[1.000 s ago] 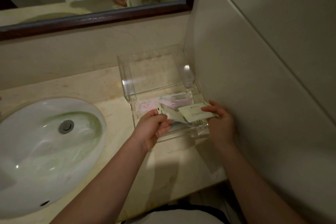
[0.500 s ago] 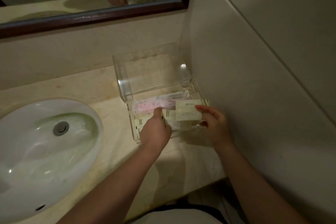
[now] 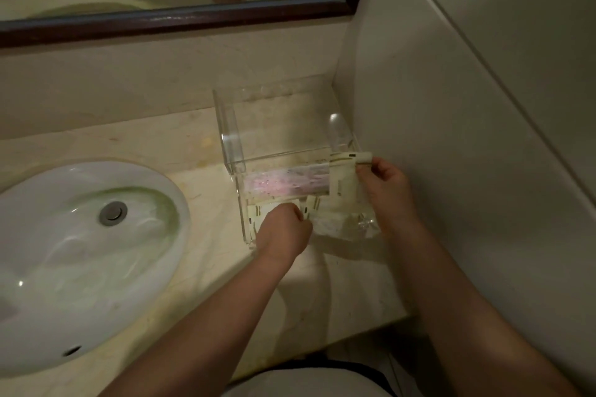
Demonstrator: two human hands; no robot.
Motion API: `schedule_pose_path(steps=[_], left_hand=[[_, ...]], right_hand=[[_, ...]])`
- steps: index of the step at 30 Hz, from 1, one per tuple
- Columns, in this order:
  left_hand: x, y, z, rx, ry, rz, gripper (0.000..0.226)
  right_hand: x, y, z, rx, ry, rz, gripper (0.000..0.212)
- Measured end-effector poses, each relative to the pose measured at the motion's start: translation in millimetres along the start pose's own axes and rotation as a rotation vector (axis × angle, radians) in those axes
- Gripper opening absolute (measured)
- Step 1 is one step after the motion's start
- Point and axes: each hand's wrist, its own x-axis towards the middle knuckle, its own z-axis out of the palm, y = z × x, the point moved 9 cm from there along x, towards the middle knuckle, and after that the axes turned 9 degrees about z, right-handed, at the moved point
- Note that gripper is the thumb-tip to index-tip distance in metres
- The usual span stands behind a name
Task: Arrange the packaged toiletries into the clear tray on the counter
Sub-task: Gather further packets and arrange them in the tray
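A white sink (image 3: 80, 251) fills the lower left of the beige counter (image 3: 180, 145). At centre stands the clear tray (image 3: 232, 138), with a pink packet (image 3: 283, 184) lying across its front. The right hand (image 3: 385, 193) pinches a cream packet (image 3: 343, 184) upright at the tray's right end. The left hand (image 3: 283, 232), its fingers curled, grips a flat sachet (image 3: 258, 214) at the tray's near edge. The dark print on the packets is too blurred to read.

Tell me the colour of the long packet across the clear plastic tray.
The long packet is pink fading to lilac, dark-specked; head view shows it.
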Motion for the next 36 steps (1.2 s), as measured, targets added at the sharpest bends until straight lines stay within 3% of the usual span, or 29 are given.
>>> schedule_pose_path(steps=[3,7,12,19,27,32,36], left_hand=[[2,-19,-19,-0.072,0.031,-0.045,0.015],[-7,-56,-59,0.077,0.155,-0.117,0.010],[-18,-64,-60,0.263,0.157,-0.131,0.015],[-28,-65,-61,0.201,0.208,-0.091,0.009],[-36,-77,-73,-0.075,0.251,0.024,0.008],[-58,-106,-106,-0.111,0.349,0.034,0.014],[-101,-159,-151,-0.175,0.509,-0.141,0.020]], right_hand=[[-1,-4,11,-0.124,-0.045,-0.060,0.016],[-5,-6,61,-0.416,-0.241,-0.171,0.026],[-13,-2,136,-0.853,-0.450,-0.308,0.018],[-23,24,182,-1.187,-0.651,-0.408,0.012],[-28,31,181,-1.184,-0.473,-0.527,0.005],[-60,7,191,-1.082,-0.247,-0.701,0.011],[-122,11,263,-0.881,-0.397,-0.790,0.014]])
